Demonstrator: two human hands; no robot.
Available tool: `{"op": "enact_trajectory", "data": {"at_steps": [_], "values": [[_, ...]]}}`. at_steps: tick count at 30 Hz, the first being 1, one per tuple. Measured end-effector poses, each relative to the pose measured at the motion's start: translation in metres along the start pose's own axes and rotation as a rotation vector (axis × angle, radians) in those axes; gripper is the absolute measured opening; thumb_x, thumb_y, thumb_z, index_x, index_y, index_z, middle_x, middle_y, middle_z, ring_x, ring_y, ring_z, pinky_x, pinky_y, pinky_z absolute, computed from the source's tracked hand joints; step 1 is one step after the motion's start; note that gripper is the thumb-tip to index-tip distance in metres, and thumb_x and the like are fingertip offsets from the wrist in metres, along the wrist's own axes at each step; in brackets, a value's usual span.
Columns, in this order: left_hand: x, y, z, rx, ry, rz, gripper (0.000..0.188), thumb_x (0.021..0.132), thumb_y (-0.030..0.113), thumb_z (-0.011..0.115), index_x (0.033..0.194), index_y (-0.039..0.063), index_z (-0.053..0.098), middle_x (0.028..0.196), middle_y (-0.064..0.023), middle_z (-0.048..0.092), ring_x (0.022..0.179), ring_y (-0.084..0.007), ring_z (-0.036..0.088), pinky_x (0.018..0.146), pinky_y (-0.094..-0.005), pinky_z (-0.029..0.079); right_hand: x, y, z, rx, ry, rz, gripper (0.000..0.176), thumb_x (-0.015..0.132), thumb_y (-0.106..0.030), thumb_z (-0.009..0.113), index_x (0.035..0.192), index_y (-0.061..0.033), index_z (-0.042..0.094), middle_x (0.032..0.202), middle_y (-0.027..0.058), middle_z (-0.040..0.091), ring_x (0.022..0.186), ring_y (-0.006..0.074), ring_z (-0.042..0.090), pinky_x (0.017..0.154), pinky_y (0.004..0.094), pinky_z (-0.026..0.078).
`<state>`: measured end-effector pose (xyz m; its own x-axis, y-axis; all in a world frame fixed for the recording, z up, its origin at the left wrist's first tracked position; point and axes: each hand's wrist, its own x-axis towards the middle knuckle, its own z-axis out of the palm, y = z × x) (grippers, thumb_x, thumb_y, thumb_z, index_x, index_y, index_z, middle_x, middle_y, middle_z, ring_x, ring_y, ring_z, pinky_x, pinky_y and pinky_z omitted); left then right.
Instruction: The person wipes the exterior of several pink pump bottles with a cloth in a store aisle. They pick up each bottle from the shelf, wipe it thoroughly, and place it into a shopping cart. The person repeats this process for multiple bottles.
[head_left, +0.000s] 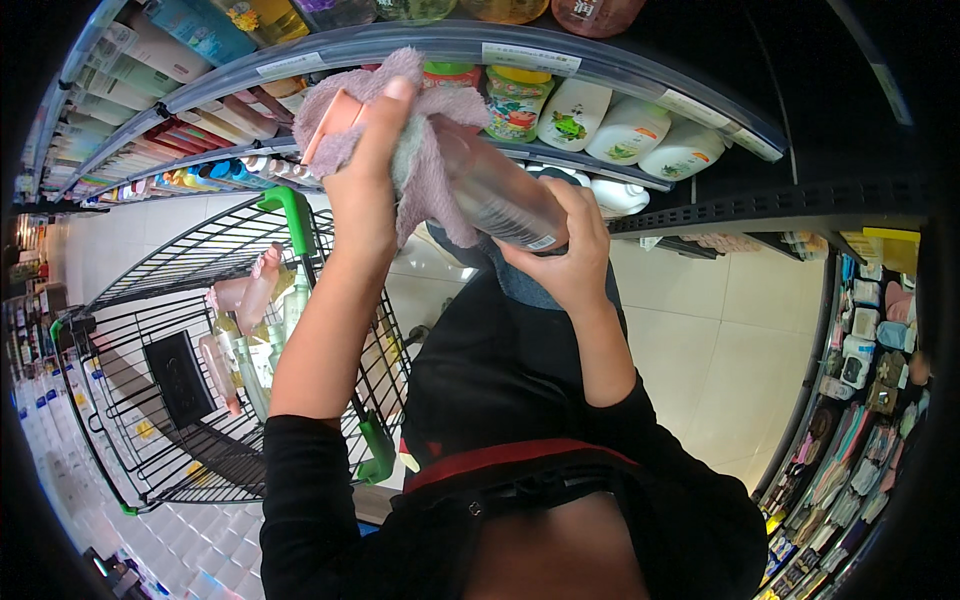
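Observation:
A clear plastic bottle with a pinkish tint (499, 187) is held slantwise between my two hands, in front of the shelf. My left hand (375, 150) grips its upper end through a fluffy mauve and pale green cloth (424, 169). A peach-coloured cap or pump top (335, 124) pokes out of the cloth beside the left fingers. My right hand (566, 244) holds the bottle's base, its thumb below and its fingers above. The bottle's back bears fine print and a barcode. The cloth hides its neck.
A black wire shopping cart with green corners (292, 221) stands at the left, several bottles (259, 300) in it. Ahead are shelves with clear plastic rails (450, 41), holding white bottles (574, 112) and a green yellow-capped container (517, 101). Hanging goods (847, 450) line the right.

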<state>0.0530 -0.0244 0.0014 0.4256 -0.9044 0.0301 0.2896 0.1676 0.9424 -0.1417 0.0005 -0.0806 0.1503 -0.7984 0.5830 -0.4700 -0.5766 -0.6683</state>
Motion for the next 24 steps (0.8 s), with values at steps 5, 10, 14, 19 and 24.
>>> {"op": "enact_trajectory", "data": {"at_steps": [5,10,14,19,24], "values": [[-0.004,0.018,0.001,-0.159,-0.009,-0.003,0.025,0.084,0.023,0.066,0.099,0.004,0.061,0.091,-0.0038,0.063,0.076,-0.0128,0.06,0.069,-0.0263,0.047,0.0,-0.004,-0.006,0.469,-0.243,0.264,0.076,0.06,-0.027,0.086,0.123,-0.0069,0.048,0.112,0.0096,0.057,0.098,0.0233,0.061,0.077,0.035,0.051],[0.011,0.018,-0.022,-0.194,-0.032,0.119,0.025,0.084,0.026,0.059,0.098,0.005,0.058,0.09,-0.0087,0.062,0.081,-0.0187,0.06,0.071,-0.0308,0.049,0.0,0.008,-0.015,1.557,-0.506,0.741,0.097,0.074,-0.079,0.047,0.139,-0.0076,0.032,0.124,0.0124,0.053,0.111,0.0245,0.057,0.08,0.0337,0.051],[0.003,0.013,-0.015,-0.135,-0.149,0.0,0.038,0.086,0.03,0.057,0.109,0.0,0.054,0.097,-0.0118,0.061,0.085,-0.0209,0.061,0.076,-0.0318,0.05,-0.007,0.002,-0.012,1.576,-0.91,0.719,0.109,0.065,-0.065,0.067,0.144,-0.0064,0.02,0.132,0.0162,0.045,0.109,0.0255,0.057,0.074,0.0354,0.052],[0.008,0.0,0.001,-0.308,-0.232,-0.161,0.04,0.087,0.036,0.062,0.112,0.006,0.056,0.099,-0.0074,0.06,0.09,-0.0161,0.058,0.081,-0.0304,0.046,-0.004,-0.024,-0.002,1.241,-0.466,0.609,0.103,0.062,-0.022,0.083,0.144,-0.0093,0.023,0.129,0.0104,0.045,0.118,0.018,0.048,0.087,0.0293,0.046],[-0.011,0.0,0.013,-0.064,-0.248,-0.292,0.046,0.082,0.019,0.071,0.121,0.003,0.054,0.104,-0.0045,0.061,0.094,-0.0133,0.058,0.083,-0.0292,0.047,-0.001,-0.027,-0.005,0.703,-0.327,0.471,0.104,0.06,-0.003,0.083,0.144,-0.0059,0.022,0.138,0.013,0.037,0.124,0.0197,0.043,0.097,0.0336,0.042]]}}
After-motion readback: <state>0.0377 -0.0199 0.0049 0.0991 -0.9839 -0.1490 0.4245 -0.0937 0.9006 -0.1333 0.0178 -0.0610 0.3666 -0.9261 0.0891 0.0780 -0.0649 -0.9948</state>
